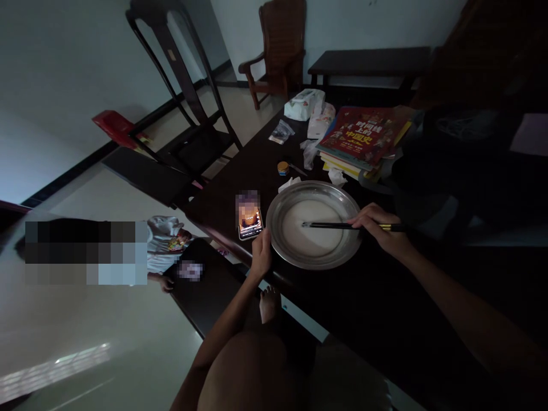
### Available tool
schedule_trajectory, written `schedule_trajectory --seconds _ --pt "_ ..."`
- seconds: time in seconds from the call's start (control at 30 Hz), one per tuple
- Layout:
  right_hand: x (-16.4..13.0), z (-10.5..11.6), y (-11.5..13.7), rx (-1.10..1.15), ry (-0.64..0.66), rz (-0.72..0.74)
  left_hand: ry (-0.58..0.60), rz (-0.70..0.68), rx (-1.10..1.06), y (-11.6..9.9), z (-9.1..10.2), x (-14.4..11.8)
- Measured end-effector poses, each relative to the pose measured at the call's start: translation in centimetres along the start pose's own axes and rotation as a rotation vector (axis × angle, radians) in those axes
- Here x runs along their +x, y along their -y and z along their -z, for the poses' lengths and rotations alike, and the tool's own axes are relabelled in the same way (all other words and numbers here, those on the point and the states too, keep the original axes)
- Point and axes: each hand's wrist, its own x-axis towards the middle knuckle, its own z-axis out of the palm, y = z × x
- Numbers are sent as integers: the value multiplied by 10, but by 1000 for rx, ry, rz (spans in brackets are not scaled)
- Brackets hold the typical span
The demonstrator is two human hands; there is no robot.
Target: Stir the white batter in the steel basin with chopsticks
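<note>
My right fingers (369, 214) pinch black chopsticks (331, 225), tips left of them in white liquid (299, 240); my left fingers (265, 242) curl beside the metal basin (314, 263), grip unclear. One hard stir could splash the nearby phone (250, 221)!

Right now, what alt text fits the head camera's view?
The right hand holds slim black chopsticks over milky white liquid in a round silver metal bowl; the left hand is at its rim, near a lit rectangular phone.
</note>
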Motion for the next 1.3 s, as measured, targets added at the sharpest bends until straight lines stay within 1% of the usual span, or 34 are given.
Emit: schedule_trajectory --seconds 0.13,0.2,0.3,0.37,0.47,0.53,0.63,0.7,0.8,0.97,1.1,1.13,1.23,1.3 --pt "0 2 -2 51 -74 -14 -4 11 0 1 -1 0" --pt "-1 1 -2 64 -52 -5 -7 13 -1 2 -1 0" --pt "-1 -1 -1 19 -1 11 -9 8 -4 2 0 0" --pt "0 -1 -1 3 -25 -1 -10 8 -7 2 0 0" --pt "-1 1 -1 64 -79 -24 -7 13 -8 1 0 0" --pt "-1 1 -1 96 -54 -27 -14 17 -10 2 0 1" --pt "-1 -1 0 52 -2 -23 -32 20 -15 2 0 1" --pt "-1 0 0 28 -29 -27 -31 17 -15 3 0 0" --pt "-1 0 0 63 -72 -42 -17 7 -9 4 0 0" --pt "-1 -1 0 37 8 -24 -17 14 -14 3 0 0" --pt "-1 0 1 47 -68 -37 -12 35 -21 1 0 0" --pt "-1 0 2 57 -67 -35 -12 41 -22 1 0 0" --pt "-1 -1 3 47 7 -15 -16 44 -26 1 0 0" --pt "-1 -1 2 20 17 -14 -18 33 -24 2 0 0"
